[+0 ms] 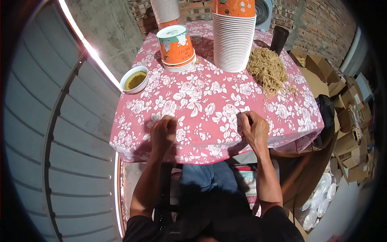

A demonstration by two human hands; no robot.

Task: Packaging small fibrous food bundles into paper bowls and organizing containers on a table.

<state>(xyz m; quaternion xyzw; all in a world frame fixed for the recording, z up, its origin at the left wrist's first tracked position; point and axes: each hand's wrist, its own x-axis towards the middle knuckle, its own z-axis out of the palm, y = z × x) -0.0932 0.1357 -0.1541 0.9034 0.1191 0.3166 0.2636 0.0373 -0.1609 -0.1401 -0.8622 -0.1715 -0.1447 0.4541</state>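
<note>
My left hand is curled into a loose fist at the near left of the table, with nothing visible in it. My right hand, its fingers bent in, rests on the cloth near the front edge, and no object shows in it. Beyond my left hand stands an upside-down orange and green paper bucket, nested over another. A tall stack of paper buckets with white rims rises at the far middle. A heap of tan twine pieces lies beside it, past my right hand.
A white bowl of yellowish liquid sits at the left table edge. Behind are another bucket stack, a dark brown cup and a fan. Pink floral cloth covers the table. Cardboard boxes crowd the right.
</note>
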